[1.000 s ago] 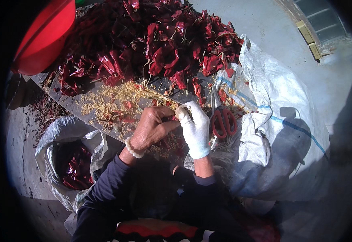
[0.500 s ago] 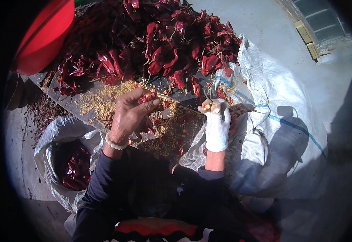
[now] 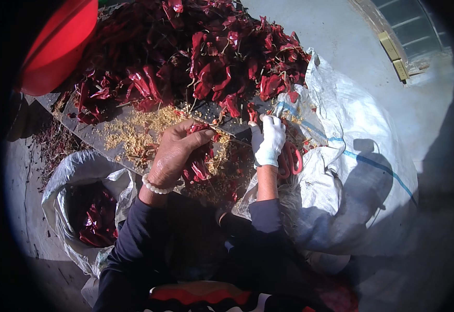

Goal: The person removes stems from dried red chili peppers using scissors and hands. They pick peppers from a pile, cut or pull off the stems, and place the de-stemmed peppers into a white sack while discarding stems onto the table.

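Note:
My bare left hand (image 3: pixel 177 148), with a pale bead bracelet at the wrist, is closed on a dried red pepper (image 3: pixel 200 165). The pepper's wrinkled skin hangs below the fingers, and part of it is hidden by the hand. To the right, my right hand (image 3: pixel 269 140) wears a white glove and reaches over the dark board. Its thumb stands apart from the bent fingers, close to a small dried pepper (image 3: pixel 252 111); no held thing shows. Red-handled scissors (image 3: pixel 290 160) lie beside the right wrist, their blades out of sight. Pale yellow seeds (image 3: pixel 136 130) are strewn left of my hands.
A big heap of dried red peppers (image 3: pixel 195 57) covers the far side. On the right spreads a white woven sack (image 3: pixel 362 114) with a blue stripe. An open sack (image 3: pixel 63 187) with peppers inside stands at the left, below a red basin (image 3: pixel 60 47).
My right hand has turned palm-down and moved slightly left, uncovering the scissors' handles. My left hand has shifted a little right with the pepper, and more of its skin shows.

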The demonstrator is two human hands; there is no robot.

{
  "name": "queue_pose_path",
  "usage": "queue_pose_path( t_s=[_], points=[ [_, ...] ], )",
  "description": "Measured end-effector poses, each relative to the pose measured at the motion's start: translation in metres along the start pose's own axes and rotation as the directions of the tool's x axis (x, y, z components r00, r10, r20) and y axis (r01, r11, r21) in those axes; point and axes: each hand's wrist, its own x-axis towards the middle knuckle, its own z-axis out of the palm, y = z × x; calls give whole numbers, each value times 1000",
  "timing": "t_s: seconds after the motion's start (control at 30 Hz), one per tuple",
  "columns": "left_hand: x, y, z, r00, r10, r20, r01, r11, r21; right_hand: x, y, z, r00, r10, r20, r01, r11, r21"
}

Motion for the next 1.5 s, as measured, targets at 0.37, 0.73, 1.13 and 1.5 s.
queue_pose_path(
  t_s=[0.37,0.73,1.13,1.5],
  points=[
    [1,-16,18,997,-65,49,66,998,-19,-3,10,11,997,67,39,-66,997,-27],
    [1,-18,27,998,46,-34,-48,997,-56,-23,-51,-54,990,100,103,-139,841,522],
    [0,2,-6,983,126,-130,-147,975,-166,-22,-50,-49,976,31,218,-165,757,632],
    [-2,4,-21,995,88,40,-89,996,32,-12,-66,2,916,-374,142,372,927,44]
  ],
)
